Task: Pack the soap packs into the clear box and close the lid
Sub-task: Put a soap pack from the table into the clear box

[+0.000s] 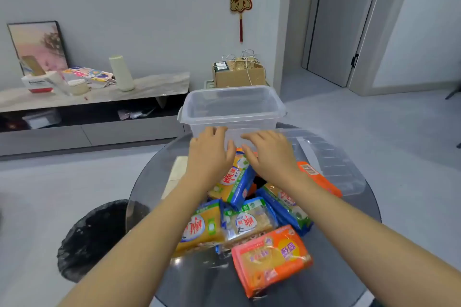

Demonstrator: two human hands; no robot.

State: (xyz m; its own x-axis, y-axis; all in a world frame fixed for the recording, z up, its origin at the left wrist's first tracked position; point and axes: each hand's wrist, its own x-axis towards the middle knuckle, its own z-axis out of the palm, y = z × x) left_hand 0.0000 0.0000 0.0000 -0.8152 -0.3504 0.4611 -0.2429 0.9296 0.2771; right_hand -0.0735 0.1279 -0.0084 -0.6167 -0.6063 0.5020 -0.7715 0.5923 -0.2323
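Observation:
A clear box (259,101) stands open and empty at the far edge of the round glass table (199,279). Its clear lid (331,159) lies flat to the right of it. Several soap packs are heaped in front of the box: blue-and-yellow ones (249,222) and two orange ones (272,257). My left hand (209,154) and my right hand (270,154) flank the far end of a tilted blue-and-yellow pack (235,177), just before the box's front wall. Their fingers are spread and both thumbs are at the pack's top edge. No closed grip shows.
A black bin bag (92,239) sits on the floor left of the table. Behind the box stands a cardboard carton (239,76). A low cabinet (87,117) with clutter runs along the left wall. A door (336,25) is at the back right.

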